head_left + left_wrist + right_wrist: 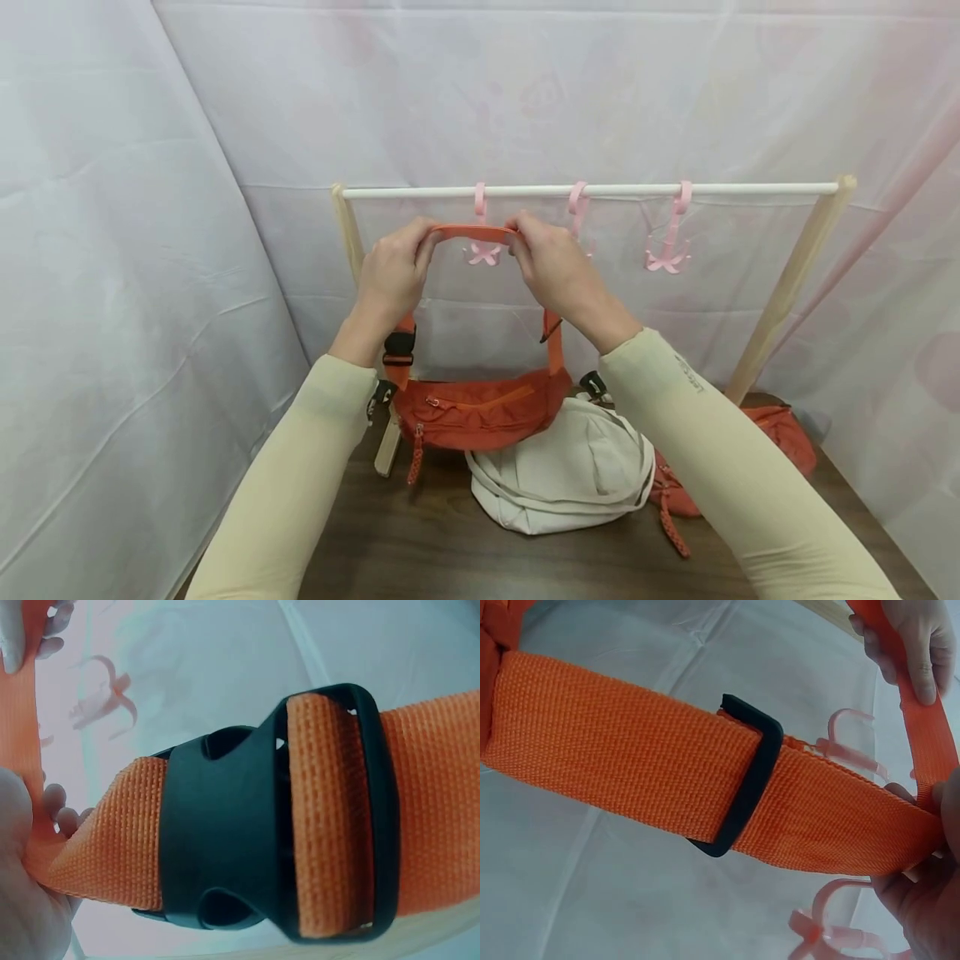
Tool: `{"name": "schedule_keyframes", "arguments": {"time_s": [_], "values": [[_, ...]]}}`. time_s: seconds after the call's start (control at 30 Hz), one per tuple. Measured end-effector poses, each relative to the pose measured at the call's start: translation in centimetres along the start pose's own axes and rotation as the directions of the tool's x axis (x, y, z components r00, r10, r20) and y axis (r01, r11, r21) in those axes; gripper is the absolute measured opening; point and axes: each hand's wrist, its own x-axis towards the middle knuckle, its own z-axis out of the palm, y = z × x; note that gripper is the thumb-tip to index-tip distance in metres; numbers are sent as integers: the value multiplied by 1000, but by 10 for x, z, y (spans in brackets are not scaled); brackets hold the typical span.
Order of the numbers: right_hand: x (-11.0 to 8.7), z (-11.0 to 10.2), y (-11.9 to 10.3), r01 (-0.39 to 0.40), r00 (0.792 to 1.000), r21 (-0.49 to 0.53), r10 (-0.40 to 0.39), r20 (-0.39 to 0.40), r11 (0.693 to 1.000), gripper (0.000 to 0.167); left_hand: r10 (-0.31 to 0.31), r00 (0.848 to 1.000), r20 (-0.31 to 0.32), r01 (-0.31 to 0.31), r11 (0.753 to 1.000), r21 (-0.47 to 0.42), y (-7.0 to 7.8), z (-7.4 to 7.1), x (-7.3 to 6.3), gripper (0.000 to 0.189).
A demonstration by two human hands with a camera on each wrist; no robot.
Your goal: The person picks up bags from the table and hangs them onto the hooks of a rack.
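Left hand (390, 271) and right hand (557, 265) pinch the orange strap (472, 232), the red waist bag (476, 421) hanging at lower centre of the head view, where it could tip sideways if either pinch loosens.

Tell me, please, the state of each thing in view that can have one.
Left hand: gripping the orange strap
Right hand: gripping the same strap
Red waist bag: hanging from the strap
Black side-release buckle: fastened
Black strap slider: threaded on the strap
Off-white bag: lying on the wood-grain tabletop
Second red bag: lying there too, partly hidden
Three pink hooks: hanging from the white rail
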Motion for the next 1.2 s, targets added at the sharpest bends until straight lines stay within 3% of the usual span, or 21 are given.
{"name": "schedule_keyframes", "arguments": {"time_s": [0.33, 1.2], "values": [[4, 5, 11, -64, 997, -14, 64, 38, 998, 15, -25, 998, 63, 24, 1000, 14, -8, 10, 8, 26], [6, 17, 29, -169, 979, -37, 172, 108, 985, 18, -66, 986, 151, 64, 998, 14, -21, 30, 8, 26]]}}
